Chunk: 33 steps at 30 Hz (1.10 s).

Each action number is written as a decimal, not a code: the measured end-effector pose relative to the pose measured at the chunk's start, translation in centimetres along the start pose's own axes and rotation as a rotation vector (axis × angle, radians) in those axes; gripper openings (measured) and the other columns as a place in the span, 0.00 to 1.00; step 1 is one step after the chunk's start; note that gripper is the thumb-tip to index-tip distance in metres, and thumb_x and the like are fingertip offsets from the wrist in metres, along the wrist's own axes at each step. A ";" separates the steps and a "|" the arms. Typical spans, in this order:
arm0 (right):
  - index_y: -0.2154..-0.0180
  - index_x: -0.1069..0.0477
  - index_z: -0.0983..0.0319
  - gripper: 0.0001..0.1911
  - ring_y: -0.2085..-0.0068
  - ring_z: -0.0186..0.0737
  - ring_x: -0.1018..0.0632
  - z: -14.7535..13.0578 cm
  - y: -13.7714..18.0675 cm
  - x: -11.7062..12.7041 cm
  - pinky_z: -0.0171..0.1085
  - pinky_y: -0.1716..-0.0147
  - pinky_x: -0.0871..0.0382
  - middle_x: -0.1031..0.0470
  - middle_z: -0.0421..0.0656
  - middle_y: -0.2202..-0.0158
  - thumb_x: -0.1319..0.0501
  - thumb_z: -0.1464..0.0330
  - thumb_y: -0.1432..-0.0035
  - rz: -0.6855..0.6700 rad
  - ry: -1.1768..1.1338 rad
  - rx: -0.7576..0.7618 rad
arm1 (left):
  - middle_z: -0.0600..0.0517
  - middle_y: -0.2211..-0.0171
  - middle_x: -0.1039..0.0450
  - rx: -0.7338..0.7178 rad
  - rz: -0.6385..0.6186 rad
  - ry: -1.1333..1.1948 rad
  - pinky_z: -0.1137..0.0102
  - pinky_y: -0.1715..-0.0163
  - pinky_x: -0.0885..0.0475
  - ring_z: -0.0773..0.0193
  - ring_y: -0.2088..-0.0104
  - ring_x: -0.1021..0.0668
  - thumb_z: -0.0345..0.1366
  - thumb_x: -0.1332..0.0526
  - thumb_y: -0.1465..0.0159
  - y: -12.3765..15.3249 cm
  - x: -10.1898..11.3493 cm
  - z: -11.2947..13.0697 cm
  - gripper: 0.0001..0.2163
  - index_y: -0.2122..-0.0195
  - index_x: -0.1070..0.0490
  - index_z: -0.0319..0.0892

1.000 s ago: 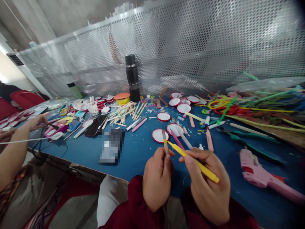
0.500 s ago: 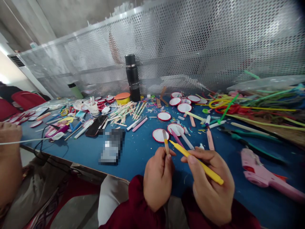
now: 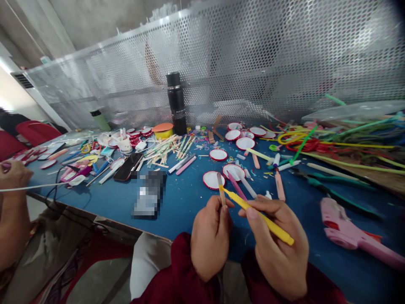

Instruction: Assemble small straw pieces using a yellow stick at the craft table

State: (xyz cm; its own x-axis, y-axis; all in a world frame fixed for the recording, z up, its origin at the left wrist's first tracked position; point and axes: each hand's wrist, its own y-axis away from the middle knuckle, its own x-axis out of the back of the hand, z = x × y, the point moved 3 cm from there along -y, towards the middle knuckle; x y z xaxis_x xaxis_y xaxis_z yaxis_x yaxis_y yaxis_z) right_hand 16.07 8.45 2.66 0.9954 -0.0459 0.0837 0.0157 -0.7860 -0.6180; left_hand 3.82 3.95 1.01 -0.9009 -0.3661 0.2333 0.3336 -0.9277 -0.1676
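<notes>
Pinched between the thumb and fingers of my left hand (image 3: pixel 210 238) is a wooden craft stick (image 3: pixel 222 195), held upright, its upper part coloured grey and yellow. My right hand (image 3: pixel 278 245) grips a yellow marker (image 3: pixel 257 215) like a pen. The marker's tip touches or nearly touches the yellow part of the stick. Just behind the stick lies a white disc with a red rim (image 3: pixel 210 179). Beside it, a second such disc (image 3: pixel 232 170) lies partly under a purple marker (image 3: pixel 236 185) and a pale marker (image 3: pixel 248 186).
A pink glue gun (image 3: pixel 344 228) and green-handled pliers (image 3: pixel 335 192) lie at the right, near bundled pipe cleaners (image 3: pixel 348 139). A black bottle (image 3: pixel 176 103) stands by the perforated metal screen (image 3: pixel 221 63). Left are a phone (image 3: pixel 127 166), loose craft sticks (image 3: pixel 163 150) and a co-worker's hand (image 3: pixel 14 175).
The yellow marker in my right hand has moved slightly left, its tip now at the stick. My left hand is almost still. At far left, the co-worker's hand has shifted.
</notes>
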 end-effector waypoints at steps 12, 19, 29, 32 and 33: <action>0.62 0.25 0.58 0.03 0.63 0.40 0.21 0.1 0.1 0.1 0.36 0.64 0.27 0.22 0.41 0.68 0.37 0.67 0.36 -0.010 0.014 -0.009 | 0.54 0.72 0.32 -0.014 0.006 -0.007 0.69 0.71 0.37 0.64 0.73 0.32 0.44 0.52 0.25 0.0 0.1 0.0 0.14 0.56 0.30 0.45; 0.60 0.25 0.58 0.02 0.66 0.38 0.21 0.2 0.1 0.1 0.37 0.64 0.27 0.22 0.41 0.68 0.36 0.68 0.36 0.028 -0.007 -0.017 | 0.55 0.75 0.34 0.003 0.007 -0.012 0.70 0.71 0.37 0.66 0.74 0.32 0.43 0.53 0.24 0.1 0.1 0.0 0.14 0.55 0.31 0.45; 0.61 0.25 0.58 0.02 0.65 0.39 0.21 0.2 0.1 0.1 0.37 0.64 0.27 0.22 0.41 0.68 0.36 0.67 0.36 0.010 0.015 -0.022 | 0.56 0.74 0.34 -0.008 0.004 -0.014 0.71 0.70 0.38 0.67 0.74 0.32 0.43 0.53 0.24 -0.1 0.1 0.0 0.14 0.55 0.31 0.44; 0.61 0.25 0.58 0.02 0.65 0.39 0.21 0.1 0.2 0.1 0.38 0.64 0.27 0.22 0.41 0.68 0.36 0.68 0.36 0.029 -0.014 -0.019 | 0.56 0.74 0.35 0.006 0.000 -0.008 0.71 0.70 0.38 0.66 0.74 0.33 0.44 0.53 0.24 0.1 0.1 0.1 0.14 0.55 0.31 0.44; 0.61 0.25 0.58 0.02 0.65 0.40 0.21 0.1 0.2 0.1 0.39 0.64 0.26 0.22 0.42 0.68 0.36 0.68 0.36 0.026 -0.019 -0.016 | 0.56 0.75 0.35 0.007 -0.004 -0.004 0.70 0.70 0.38 0.66 0.74 0.33 0.44 0.53 0.24 0.1 0.1 0.2 0.14 0.55 0.31 0.44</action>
State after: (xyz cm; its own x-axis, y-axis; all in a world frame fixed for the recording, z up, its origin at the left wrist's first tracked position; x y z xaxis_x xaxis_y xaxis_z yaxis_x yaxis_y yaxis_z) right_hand 16.17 8.31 2.47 0.9971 -0.0550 0.0526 -0.0118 -0.7943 -0.6074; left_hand 3.83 3.81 1.20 -0.9010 -0.3630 0.2373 0.3324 -0.9295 -0.1597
